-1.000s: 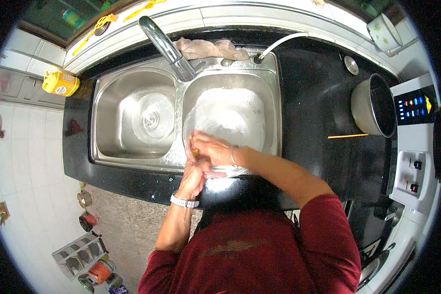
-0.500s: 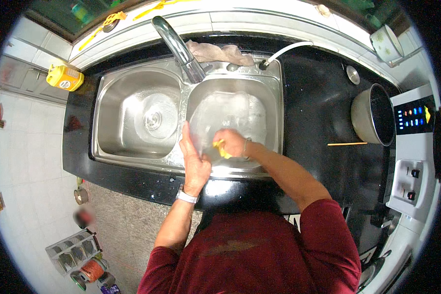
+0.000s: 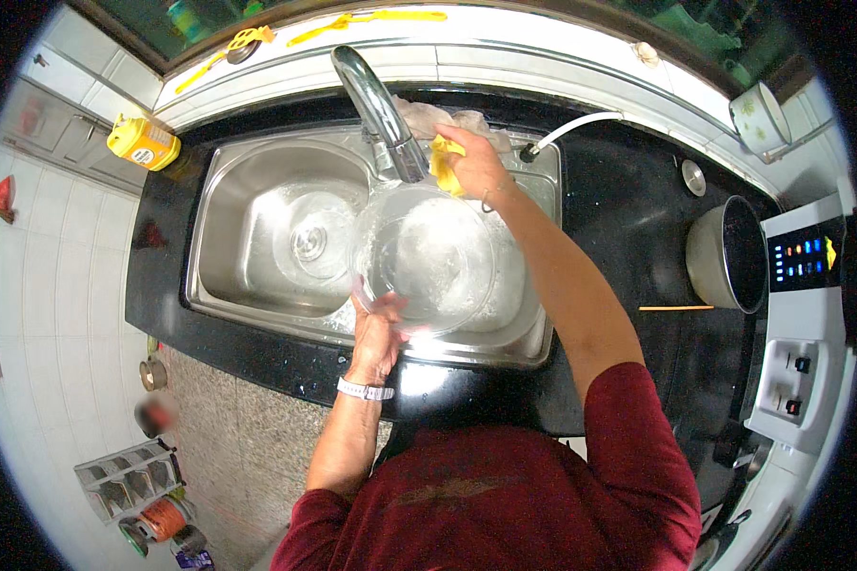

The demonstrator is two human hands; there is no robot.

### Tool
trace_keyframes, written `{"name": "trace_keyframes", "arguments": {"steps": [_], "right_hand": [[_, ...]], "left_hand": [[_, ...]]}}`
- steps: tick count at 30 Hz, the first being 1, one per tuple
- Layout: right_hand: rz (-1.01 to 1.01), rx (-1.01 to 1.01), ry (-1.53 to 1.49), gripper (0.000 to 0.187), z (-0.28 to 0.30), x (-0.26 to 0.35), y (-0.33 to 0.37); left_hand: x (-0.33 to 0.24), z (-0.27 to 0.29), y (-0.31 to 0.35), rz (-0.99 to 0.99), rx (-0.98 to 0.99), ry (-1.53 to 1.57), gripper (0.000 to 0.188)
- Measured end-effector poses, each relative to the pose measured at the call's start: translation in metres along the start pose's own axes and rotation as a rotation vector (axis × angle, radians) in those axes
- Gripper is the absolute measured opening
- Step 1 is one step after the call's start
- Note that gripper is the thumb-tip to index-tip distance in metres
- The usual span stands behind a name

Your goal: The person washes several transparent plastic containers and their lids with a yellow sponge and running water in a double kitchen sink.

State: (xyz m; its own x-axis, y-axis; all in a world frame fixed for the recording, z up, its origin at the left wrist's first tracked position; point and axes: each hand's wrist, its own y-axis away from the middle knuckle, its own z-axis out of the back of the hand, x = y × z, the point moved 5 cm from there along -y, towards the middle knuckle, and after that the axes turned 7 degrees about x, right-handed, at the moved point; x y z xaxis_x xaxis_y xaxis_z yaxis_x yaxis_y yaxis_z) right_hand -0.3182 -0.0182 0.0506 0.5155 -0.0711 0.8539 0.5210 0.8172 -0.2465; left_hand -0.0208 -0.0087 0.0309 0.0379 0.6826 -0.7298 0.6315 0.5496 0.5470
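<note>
A clear round bowl [image 3: 433, 257] is tilted over the right basin [image 3: 533, 324] of the steel sink. My left hand [image 3: 379, 328] grips its near left rim, fingers around the edge. At the bowl's far side my right hand [image 3: 481, 167] is closed around a yellow cloth [image 3: 445, 164], just right of the chrome faucet's [image 3: 376, 105] spout. Whether the cloth touches the bowl's rim or the spout, I cannot tell. Another clear round dish [image 3: 309, 205] lies in the left basin [image 3: 224, 257].
A greyish rag [image 3: 419, 116] lies behind the faucet, beside a white hose [image 3: 576, 122]. On the black counter stand a metal pot [image 3: 709, 252], a chopstick-like stick [image 3: 676, 307] and a small round metal lid [image 3: 693, 178]. A yellow jug [image 3: 143, 143] is at the far left.
My right hand has moved away from me with the yellow cloth, from low in the right basin to beside the faucet. My left fingers have curled around the bowl, which now shows clearly.
</note>
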Motion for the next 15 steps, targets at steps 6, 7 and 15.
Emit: {"name": "trace_keyframes", "arguments": {"steps": [6,7,15], "right_hand": [[-0.024,0.095,-0.24,0.034,-0.044,-0.091,-0.024],[0.006,0.111,-0.253,0.034,-0.049,-0.073,-0.023],[-0.003,0.134,-0.022,0.027,-0.008,0.008,0.018]], "left_hand": [[0.014,0.002,-0.006,0.073,0.039,0.133,0.102],[0.015,0.006,-0.006,0.07,0.024,0.141,0.102],[0.018,0.004,-0.017,0.052,0.013,0.131,0.098]]}}
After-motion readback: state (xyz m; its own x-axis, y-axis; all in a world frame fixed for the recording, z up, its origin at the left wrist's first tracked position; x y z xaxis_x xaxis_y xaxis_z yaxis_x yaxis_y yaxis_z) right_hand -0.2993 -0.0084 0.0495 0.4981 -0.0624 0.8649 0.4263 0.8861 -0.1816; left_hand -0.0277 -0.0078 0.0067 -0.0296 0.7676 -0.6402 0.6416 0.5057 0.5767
